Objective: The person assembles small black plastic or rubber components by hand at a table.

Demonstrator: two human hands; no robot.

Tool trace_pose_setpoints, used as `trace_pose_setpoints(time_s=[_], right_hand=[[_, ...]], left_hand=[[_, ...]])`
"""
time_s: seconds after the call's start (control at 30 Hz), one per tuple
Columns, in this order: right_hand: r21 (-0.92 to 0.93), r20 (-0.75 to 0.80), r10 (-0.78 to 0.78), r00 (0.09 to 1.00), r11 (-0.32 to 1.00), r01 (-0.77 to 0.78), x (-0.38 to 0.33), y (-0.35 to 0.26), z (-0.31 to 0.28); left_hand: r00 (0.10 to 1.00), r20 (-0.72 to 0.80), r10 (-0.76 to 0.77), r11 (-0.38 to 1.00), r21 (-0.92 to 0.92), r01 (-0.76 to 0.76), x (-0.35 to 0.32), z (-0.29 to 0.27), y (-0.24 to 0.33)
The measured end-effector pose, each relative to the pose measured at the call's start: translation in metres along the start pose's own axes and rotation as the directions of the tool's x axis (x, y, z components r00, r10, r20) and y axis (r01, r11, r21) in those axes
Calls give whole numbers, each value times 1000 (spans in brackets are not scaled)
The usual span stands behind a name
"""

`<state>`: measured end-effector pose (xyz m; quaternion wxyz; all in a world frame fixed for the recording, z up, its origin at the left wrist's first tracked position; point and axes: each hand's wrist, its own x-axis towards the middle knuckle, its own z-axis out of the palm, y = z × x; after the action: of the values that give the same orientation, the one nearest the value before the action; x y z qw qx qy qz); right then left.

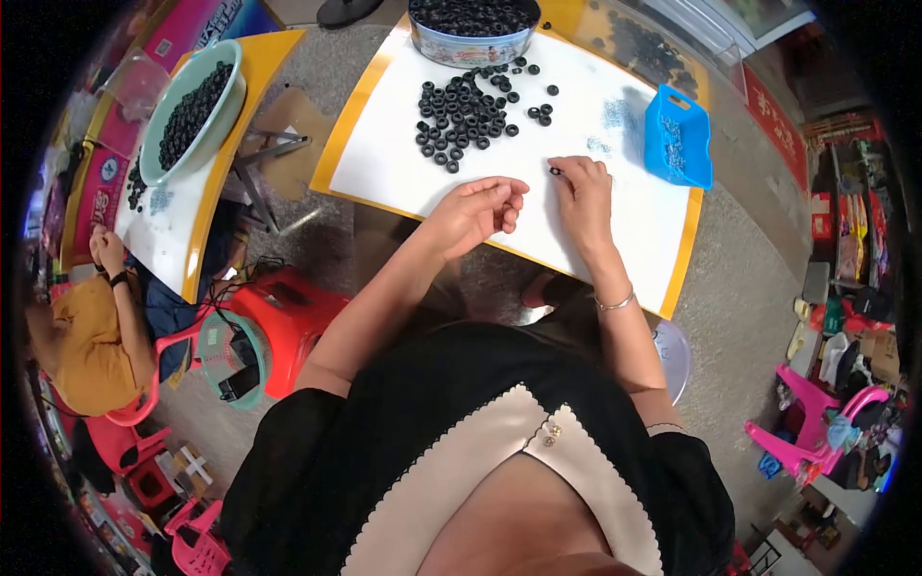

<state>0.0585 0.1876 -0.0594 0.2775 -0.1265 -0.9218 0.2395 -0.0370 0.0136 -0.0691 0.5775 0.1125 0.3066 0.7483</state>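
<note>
My right hand (584,197) rests low over the white tabletop (384,158), its thumb and fingertips pinched together. At those fingertips is a small black piece (555,171), too small to make out fully. To its left, my left hand (471,219) hovers at the table's near edge with its fingers curled in toward the thumb. Whatever it may hold is hidden. Beyond both hands lies a loose pile of black rings (466,110), thick and with round holes, and a few stray ones sit to the right of the pile.
An oval tub (471,48) full of black pieces stands at the back. On the right is a blue plastic basket (696,144) with small shiny bits. At a second table, left, another person (91,331) sits by a pale green basin (235,115). A red stool (288,331) stands between.
</note>
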Motion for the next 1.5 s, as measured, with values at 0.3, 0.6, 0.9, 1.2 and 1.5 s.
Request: trace_pose_setpoints(time_s=[0.3, 0.6, 0.9, 1.2, 1.5], right_hand=[[445, -223, 352, 909, 867, -227, -14, 13, -5], [457, -408, 449, 795, 854, -248, -20, 34, -11], [-64, -442, 292, 848, 933, -355, -19, 33, -10], [4, -414, 250, 875, 962, -272, -16, 28, -13], [876, 191, 456, 869, 321, -361, -26, -9, -40]], left_hand=[[789, 74, 610, 70, 987, -147, 61, 22, 49], [905, 230, 359, -577, 816, 22, 115, 19, 59], [799, 227, 558, -318, 947, -47, 78, 49, 44], [958, -227, 176, 935, 344, -90, 33, 42, -12], [980, -173, 101, 994, -20, -106, 26, 47, -14]])
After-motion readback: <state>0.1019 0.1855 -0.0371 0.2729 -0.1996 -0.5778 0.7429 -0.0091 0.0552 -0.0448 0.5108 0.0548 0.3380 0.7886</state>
